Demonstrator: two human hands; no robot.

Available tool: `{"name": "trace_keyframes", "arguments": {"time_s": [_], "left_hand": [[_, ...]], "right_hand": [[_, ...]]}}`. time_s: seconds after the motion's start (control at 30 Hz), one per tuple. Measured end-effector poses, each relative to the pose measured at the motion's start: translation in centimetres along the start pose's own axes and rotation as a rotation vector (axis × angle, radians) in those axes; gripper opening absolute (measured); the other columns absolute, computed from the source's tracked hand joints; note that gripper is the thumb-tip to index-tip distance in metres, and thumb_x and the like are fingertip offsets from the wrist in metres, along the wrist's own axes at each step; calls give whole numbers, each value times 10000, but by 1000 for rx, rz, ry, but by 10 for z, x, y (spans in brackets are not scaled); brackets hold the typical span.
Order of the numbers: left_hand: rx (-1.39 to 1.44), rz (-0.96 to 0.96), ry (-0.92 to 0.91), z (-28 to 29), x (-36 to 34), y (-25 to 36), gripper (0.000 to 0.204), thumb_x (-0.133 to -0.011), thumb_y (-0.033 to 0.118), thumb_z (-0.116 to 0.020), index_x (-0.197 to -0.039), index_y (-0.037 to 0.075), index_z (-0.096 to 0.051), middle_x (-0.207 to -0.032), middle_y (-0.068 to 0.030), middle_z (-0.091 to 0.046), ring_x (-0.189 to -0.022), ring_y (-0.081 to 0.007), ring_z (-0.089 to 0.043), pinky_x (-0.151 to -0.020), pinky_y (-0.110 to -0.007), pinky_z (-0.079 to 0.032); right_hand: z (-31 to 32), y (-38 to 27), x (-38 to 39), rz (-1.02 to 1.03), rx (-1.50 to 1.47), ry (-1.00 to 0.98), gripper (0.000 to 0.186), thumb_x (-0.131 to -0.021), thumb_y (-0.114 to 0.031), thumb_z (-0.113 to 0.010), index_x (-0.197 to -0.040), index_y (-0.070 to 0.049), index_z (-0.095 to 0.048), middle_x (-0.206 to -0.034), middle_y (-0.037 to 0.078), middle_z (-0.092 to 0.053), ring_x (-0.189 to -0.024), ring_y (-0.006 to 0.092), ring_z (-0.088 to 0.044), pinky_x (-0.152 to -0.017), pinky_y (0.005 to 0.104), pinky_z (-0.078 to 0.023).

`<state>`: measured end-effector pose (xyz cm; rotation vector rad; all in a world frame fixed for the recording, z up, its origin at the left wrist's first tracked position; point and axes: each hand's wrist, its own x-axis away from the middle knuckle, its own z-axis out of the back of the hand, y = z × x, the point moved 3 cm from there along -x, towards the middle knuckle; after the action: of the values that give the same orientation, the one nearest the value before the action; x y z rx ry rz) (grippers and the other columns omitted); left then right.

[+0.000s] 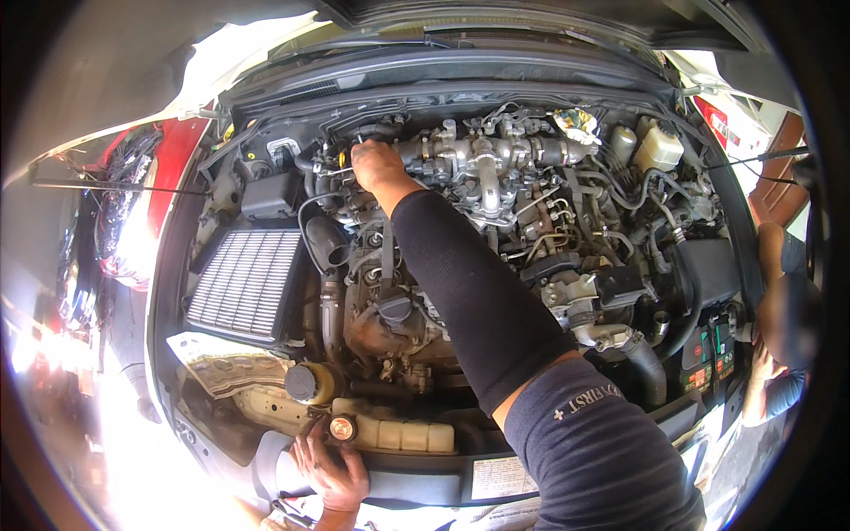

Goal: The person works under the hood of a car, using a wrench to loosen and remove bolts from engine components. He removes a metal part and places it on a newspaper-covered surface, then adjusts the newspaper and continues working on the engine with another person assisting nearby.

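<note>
My right arm, in a black sleeve, reaches across an open engine bay. At the back left of the engine, my right hand is closed beside a yellow ring-shaped part and some hoses. What its fingers grip is hidden. My left hand lies on the grey front panel, fingers stretched out and holding nothing. Just behind its fingertips is the round cap of a pale plastic reservoir.
An exposed pleated air filter sits at the left, near a black-capped yellowish container. A battery and a dark box stand at the right. Another person is beside the car's right side. A thin rod crosses the left.
</note>
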<state>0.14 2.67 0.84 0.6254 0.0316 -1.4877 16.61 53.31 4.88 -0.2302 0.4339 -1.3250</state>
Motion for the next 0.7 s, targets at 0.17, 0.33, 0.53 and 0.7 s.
{"name": "trace_keyframes", "arguments": {"time_s": [0.17,0.33,0.53,0.7], "left_hand": [[-10,-1,-6,0,1,0,517,-953,295,-569,-1332,-51,-633,-1245,-237,-685,-1128,-424,-638,-1008,-519,-432],[-6,-13,-4,-1,1,0,505,-965,292,-573,-1315,-69,-625,-1242,-257,-678,-1119,-441,-633,-994,-528,-434],[-19,-3,-16,0,2,-1,495,-957,274,-590,-1284,-97,-624,-1227,-263,-681,-1083,-453,-631,-979,-536,-442],[-3,20,-28,0,0,1,477,-980,289,-594,-1283,-76,-646,-1223,-249,-692,-1088,-441,-635,-995,-528,-438]], "right_hand": [[2,4,0,33,31,-48,295,-959,-59,-680,-1227,-94,-797,-1351,154,-747,-1265,363,-714,-1035,455,-607],[3,10,-3,4,-14,-23,280,-970,-72,-664,-1213,-99,-803,-1329,170,-754,-1250,363,-723,-1032,451,-608],[1,3,-4,-71,-76,63,282,-1014,-114,-609,-1208,-95,-813,-1289,197,-762,-1210,382,-739,-1041,467,-602],[2,-3,-3,-24,-37,12,288,-1023,-100,-612,-1245,-88,-796,-1344,175,-746,-1255,375,-718,-1043,468,-601]]}}
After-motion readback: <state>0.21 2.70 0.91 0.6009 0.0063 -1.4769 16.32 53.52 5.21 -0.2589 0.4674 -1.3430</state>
